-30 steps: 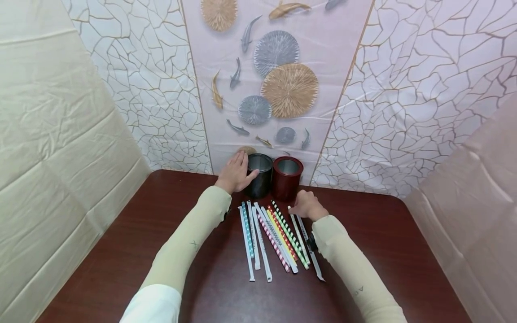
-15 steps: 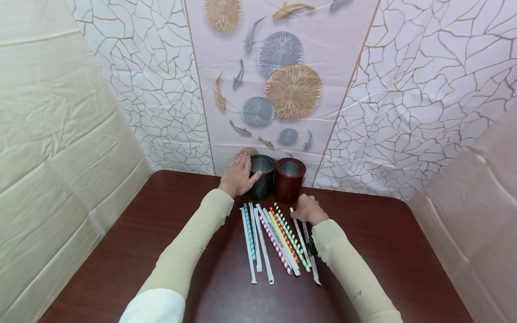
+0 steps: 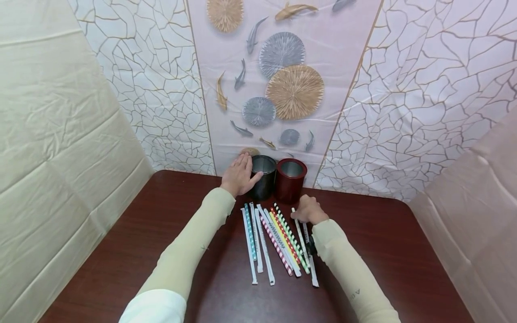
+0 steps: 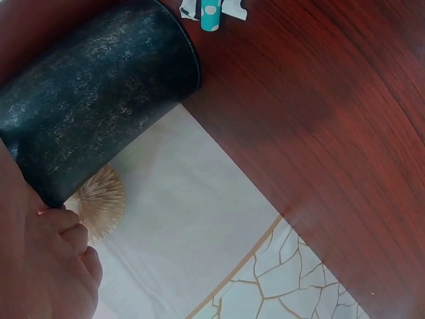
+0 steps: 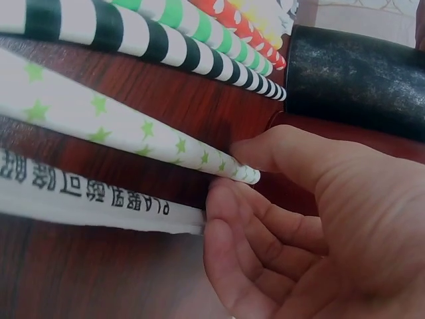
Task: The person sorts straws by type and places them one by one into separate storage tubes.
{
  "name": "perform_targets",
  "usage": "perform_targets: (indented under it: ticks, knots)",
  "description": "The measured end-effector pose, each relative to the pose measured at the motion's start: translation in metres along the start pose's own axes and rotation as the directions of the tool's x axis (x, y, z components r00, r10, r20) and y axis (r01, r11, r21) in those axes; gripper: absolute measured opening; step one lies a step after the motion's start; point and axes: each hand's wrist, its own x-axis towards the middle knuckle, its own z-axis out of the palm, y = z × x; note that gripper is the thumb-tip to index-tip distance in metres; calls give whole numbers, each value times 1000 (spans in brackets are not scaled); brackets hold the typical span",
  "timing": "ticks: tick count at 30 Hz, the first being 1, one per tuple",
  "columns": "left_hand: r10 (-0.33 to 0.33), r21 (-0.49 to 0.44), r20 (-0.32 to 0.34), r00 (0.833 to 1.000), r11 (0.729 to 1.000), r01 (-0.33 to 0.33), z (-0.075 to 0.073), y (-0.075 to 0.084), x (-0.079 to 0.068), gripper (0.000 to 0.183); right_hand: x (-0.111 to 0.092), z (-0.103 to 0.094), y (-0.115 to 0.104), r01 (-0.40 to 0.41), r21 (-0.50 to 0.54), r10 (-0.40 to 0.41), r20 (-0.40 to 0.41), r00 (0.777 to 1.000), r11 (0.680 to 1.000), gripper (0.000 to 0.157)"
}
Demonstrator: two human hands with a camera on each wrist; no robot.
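My left hand [image 3: 239,176] holds the black cylindrical cup [image 3: 263,189] at its upper left, thumb across the near rim. In the left wrist view, curled fingers [image 4: 80,239] lie at the cup's rim. Close right of the black cup stands a dark red cup [image 3: 287,190], both with their mouths up. Lower right of it, my right hand [image 3: 310,209] pinches the far end of a white paper straw with green stars [image 5: 146,133] between thumb and forefinger. Beside that straw lies a white paper-wrapped straw [image 5: 99,206] with printed characters, its end at the other fingers.
Several straws lie side by side on the dark red-brown table [image 3: 133,251]: a black-striped one [image 5: 179,56], a pink-striped one [image 3: 276,246], a teal dotted one [image 3: 250,233] and white wrapped ones. A patterned cloth [image 3: 161,89] hangs behind the cups.
The wrapped straw under the right hand has swung, its near end moving left toward the star straw. Both hands keep nearly the same places; the head view has shifted slightly.
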Motion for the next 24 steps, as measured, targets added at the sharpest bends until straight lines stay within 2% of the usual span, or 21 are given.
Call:
perform_targets:
  ticks: [5, 12, 18, 24]
  knots:
    - [0, 0, 2, 1000, 1000, 0, -1, 1, -1, 86, -2, -1, -1, 20, 13, -20, -5, 1000, 1000, 31]
    - [1, 13, 4, 1000, 1000, -1, -3, 1, 0, 86, -9, -11, -4, 73, 18, -73, -40, 997, 997, 45]
    - [-13, 22, 32, 999, 1000, 12, -5, 2, 1, 86, -18, -24, -11, 71, 27, -69, -63, 996, 997, 40]
    - [2, 37, 19, 1000, 999, -2, -8, 3, -2, 86, -26, -36, -18, 112, 12, -111, -101, 989, 994, 42]
